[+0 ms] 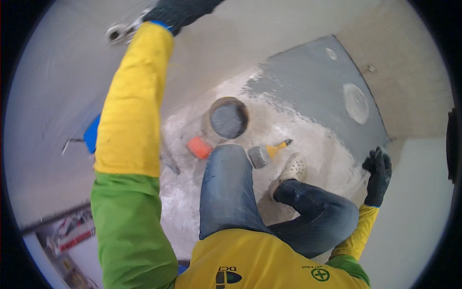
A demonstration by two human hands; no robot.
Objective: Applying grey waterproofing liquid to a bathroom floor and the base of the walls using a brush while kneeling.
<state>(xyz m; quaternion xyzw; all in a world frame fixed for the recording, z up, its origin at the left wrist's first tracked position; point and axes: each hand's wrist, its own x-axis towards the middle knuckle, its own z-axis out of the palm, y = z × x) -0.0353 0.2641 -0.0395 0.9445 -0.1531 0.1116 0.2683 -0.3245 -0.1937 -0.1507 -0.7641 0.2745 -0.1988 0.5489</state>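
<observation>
Bare grey floor (308, 91), patchy with wet coating. My gloved left hand (180, 12), raised high and partly cut off, grips a blurred metal tool (120, 32). My right hand (378, 176) hangs open, fingers spread. Below: bucket (227, 118), brush (267, 153).

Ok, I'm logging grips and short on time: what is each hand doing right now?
Left hand: gloved, raised, closed on a blurred metal tool.
Right hand: gloved, fingers spread open, holding nothing, beside the wall.
</observation>
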